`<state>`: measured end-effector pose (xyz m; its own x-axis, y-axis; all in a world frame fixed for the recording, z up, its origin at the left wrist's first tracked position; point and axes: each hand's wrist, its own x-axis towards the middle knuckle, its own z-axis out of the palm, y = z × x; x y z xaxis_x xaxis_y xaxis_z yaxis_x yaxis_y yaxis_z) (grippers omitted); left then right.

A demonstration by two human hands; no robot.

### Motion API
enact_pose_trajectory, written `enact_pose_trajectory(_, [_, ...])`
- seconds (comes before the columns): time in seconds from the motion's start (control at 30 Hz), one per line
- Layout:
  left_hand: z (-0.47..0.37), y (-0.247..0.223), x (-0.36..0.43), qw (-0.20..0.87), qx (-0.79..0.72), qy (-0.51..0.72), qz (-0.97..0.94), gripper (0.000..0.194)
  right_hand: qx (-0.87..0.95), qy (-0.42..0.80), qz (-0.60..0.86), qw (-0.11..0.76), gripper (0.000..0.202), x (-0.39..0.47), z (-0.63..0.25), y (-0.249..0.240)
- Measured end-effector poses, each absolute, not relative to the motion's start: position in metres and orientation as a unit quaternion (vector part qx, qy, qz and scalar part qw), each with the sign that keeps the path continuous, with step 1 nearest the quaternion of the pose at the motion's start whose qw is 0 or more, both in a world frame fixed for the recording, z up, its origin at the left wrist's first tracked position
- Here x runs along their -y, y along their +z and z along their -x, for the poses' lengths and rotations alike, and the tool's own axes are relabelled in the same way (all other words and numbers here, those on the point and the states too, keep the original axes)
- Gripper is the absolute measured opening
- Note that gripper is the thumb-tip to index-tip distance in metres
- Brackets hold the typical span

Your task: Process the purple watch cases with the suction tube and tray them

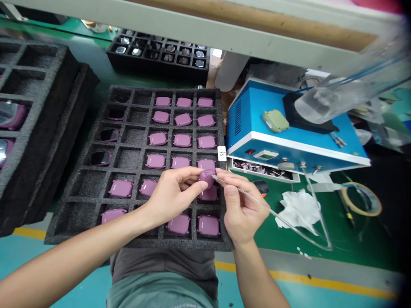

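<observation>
Between its thumb and fingers, my left hand [176, 188] grips a purple watch-like case [208, 177] above the foam tray. My right hand [242, 201] pinches the end of a clear thin tube [257, 200], whose tip meets the side of the case. From there the tube loops right and up to a blue machine [245, 124]. Below both hands lies a black foam tray [133, 167] with several purple cases [156, 161] in its compartments. Dark glossy faces [102, 158] show on the pieces in its left column.
Stacked foam trays [64, 85] stand at the left, and another tray [157, 68] of glossy pieces lies behind. A green case [275, 120] rests on the machine. Crumpled tissue [298, 209] and a tape roll [375, 205] lie right. A shelf beam [208, 25] spans overhead.
</observation>
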<state>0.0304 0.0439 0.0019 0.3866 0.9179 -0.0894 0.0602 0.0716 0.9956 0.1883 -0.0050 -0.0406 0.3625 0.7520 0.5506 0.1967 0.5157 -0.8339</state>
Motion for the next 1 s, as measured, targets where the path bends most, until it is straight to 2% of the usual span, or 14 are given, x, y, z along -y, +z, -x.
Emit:
enact_pose_trajectory(0.57, [-0.0295, 0.0023, -0.0437, 0.592, -0.432, 0.362, -0.576, 0.029, 0.537, 0.209, 0.448, 0.683, 0.022, 0.0043, -0.1900, -0.0387])
enact_pose_trajectory(0.77, [-0.0292, 0.0033, -0.0467, 0.585, -0.412, 0.369, -0.593, 0.020, 0.536, 0.228, 0.444, 0.680, 0.022, 0.0021, -0.1902, -0.0382])
enact_pose_trajectory(1.0, [-0.0286, 0.0073, -0.0490, 0.579, -0.419, 0.361, -0.599, 0.022, 0.539, 0.229, 0.447, 0.676, 0.019, -0.0004, -0.1902, -0.0358])
